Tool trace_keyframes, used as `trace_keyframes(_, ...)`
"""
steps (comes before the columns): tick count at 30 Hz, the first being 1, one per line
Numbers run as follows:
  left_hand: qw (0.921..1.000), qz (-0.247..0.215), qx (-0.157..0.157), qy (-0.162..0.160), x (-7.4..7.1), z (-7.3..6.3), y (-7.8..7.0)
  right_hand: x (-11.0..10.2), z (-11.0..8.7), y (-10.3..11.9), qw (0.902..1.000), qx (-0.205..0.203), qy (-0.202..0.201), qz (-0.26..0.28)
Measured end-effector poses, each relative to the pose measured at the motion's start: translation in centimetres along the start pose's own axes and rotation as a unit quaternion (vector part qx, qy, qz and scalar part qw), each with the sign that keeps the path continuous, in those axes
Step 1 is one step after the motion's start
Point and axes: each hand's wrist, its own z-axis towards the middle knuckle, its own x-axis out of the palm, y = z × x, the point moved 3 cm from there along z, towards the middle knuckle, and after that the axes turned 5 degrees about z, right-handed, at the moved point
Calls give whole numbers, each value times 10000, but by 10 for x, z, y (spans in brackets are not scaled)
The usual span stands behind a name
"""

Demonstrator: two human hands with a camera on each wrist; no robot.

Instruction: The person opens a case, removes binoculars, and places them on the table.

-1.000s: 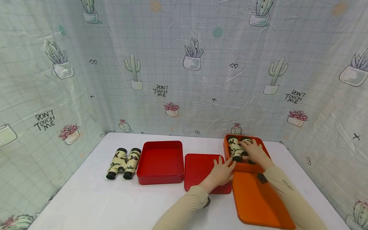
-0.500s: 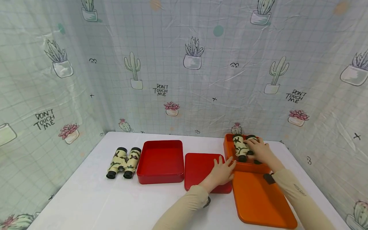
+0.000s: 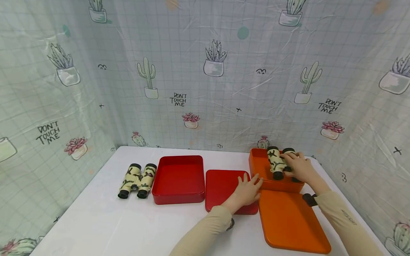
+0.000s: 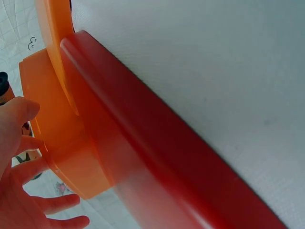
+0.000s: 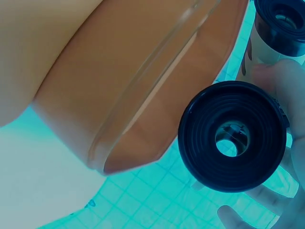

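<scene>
My right hand (image 3: 301,170) grips a pair of camouflage binoculars (image 3: 274,160) at the orange box (image 3: 282,186), in the head view at the back right. The binoculars overlap the box's back rim and right side there. Up close in the right wrist view, a black eyepiece (image 5: 200,138) faces the camera beside the box wall (image 5: 119,71), and fingers (image 5: 295,114) wrap the far barrel. My left hand (image 3: 246,192) has its fingers spread, fingertips right at the box's front left corner, over the red lid (image 3: 221,183). The left wrist view shows those fingers (image 4: 31,169) against the orange wall.
In front of the orange box lies an orange lid (image 3: 293,222). Left of the red lid stands a red box (image 3: 179,198) with nothing in it. A second pair of camouflage binoculars (image 3: 131,177) lies at the far left. Patterned cloth (image 3: 192,71) surrounds the white table (image 3: 128,227).
The right hand has moved right, and the binoculars with it, from inside the orange box up and over towards its right side. The left hand has stayed in place.
</scene>
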Motion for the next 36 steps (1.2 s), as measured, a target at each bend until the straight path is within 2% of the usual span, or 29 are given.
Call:
trace_keyframes(15,9999,-71,27,-122,4,3,0,-9,-31,-11,9999,-86,-103,7)
trace_keyframes(30,10000,-34,-9,-32,6,4,0,-19,-64,-21,9999,64,-76,10)
trace_keyframes(36,10000,-13,-5,-53,7,6,0,-19,-75,-27,9996,56,-281,34)
